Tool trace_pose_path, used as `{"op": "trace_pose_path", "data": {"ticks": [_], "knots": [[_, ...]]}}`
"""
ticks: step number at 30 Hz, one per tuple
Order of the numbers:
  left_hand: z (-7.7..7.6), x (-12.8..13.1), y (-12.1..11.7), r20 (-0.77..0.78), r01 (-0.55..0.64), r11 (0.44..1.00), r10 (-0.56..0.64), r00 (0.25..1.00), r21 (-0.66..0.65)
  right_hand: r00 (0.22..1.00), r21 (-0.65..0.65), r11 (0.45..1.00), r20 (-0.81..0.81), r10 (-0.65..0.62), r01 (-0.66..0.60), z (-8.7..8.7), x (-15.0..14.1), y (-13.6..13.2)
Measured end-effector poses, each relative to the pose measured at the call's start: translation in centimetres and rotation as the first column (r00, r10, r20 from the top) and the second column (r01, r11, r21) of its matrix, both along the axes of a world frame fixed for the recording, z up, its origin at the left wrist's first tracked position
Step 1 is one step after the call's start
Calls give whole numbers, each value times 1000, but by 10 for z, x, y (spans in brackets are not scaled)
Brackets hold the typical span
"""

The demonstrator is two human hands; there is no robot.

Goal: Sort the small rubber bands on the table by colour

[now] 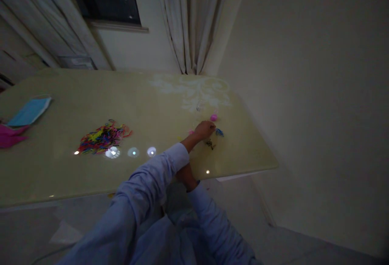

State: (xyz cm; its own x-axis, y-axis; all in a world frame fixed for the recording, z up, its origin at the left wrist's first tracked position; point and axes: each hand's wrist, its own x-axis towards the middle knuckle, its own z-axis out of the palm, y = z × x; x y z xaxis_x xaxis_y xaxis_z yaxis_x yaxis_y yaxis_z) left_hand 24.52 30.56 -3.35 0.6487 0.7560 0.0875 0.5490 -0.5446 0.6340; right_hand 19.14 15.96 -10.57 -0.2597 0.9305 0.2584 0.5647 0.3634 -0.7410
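Note:
My left hand (205, 129) reaches across to the right side of the table, its fingers pinched together beside a small pile of blue bands (219, 132). Whatever those fingertips hold, if anything, is too small to make out. Just below lies a dark pile of bands (210, 144), and a bright pink pile (214, 117) sits a little beyond. Part of another pink pile (191, 132) shows left of my left wrist. My right hand (186, 174) rests at the table's front edge under my left forearm, which hides its fingers.
A large heap of mixed coloured bands (105, 137) lies on the glossy table (146, 115), left of my arms. A blue face mask (29, 112) and a pink cloth-like item (12, 136) are at the far left. A wall (304, 95) borders the table's right side.

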Motion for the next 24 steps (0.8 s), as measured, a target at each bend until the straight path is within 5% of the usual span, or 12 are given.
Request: {"op": "trace_pose_path", "data": {"ticks": [8, 13, 17, 20, 24], "knots": [[11, -47, -18, 187, -146, 989, 148, 971, -21, 995, -68, 998, 99, -5, 12, 13, -19, -1], [23, -111, -60, 418, -255, 966, 217, 882, 36, 993, 5, 1000, 116, 30, -31, 30, -18, -6], [8, -192, -103, 452, -325, 945, 274, 849, 37, 997, 12, 1000, -81, 5, -4, 39, -14, -6], [-10, -255, -128, 335, -362, 932, 333, 881, 26, 994, -14, 999, -107, 30, -32, 45, -13, -4], [-26, -308, -148, 280, -442, 893, 404, 871, 88, 991, -117, 993, -134, -22, 7, 53, -17, 6]]}}
